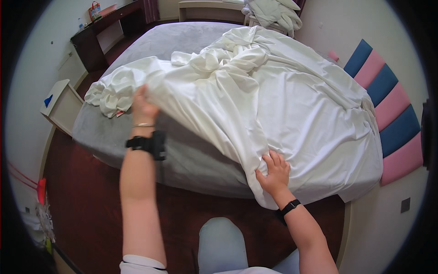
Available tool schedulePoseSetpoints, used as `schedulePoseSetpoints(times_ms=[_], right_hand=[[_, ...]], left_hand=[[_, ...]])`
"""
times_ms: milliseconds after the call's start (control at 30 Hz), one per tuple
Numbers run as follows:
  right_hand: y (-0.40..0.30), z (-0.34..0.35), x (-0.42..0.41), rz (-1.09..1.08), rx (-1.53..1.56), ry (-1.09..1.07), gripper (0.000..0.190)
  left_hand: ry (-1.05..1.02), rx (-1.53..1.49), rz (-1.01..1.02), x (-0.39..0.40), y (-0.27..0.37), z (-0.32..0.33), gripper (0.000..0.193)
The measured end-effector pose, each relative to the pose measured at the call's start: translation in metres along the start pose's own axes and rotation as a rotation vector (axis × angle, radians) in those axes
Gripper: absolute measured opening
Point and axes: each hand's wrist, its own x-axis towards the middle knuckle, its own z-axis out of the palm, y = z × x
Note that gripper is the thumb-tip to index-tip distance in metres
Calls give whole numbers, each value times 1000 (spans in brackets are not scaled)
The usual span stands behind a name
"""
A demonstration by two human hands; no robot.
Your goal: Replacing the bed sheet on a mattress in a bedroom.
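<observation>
A large white bed sheet (294, 102) lies rumpled across a bed with a grey mattress cover (109, 137). Its right part is spread fairly flat, while folds bunch up along the middle and far left. My left hand (145, 104), blurred, grips the sheet's near edge and holds it raised off the bed; the fingers are partly hidden by cloth. From there the edge slants down to my right hand (277, 174), which rests on the sheet near the bed's front side with its fingers spread. Below it, a corner of cloth hangs over the side.
A padded blue and pink headboard (390, 102) stands at the right wall. Bedding (273, 13) is piled on a small cabinet at the far side. A dark desk (109, 30) and a pale nightstand (63, 102) stand to the left. My knee (222, 243) is close to the bed.
</observation>
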Motion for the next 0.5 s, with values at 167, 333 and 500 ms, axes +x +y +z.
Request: schedulePoseSetpoints(times_ms=[167, 333, 500], right_hand=[[-3, -1, -2, 8, 12, -24, 52], [1, -3, 2, -10, 49, -16, 54], [23, -9, -4, -93, 111, -35, 63]], left_hand=[[197, 200, 304, -60, 142, -99, 41], [624, 325, 199, -159, 138, -165, 46], [137, 193, -37, -202, 26, -73, 52]])
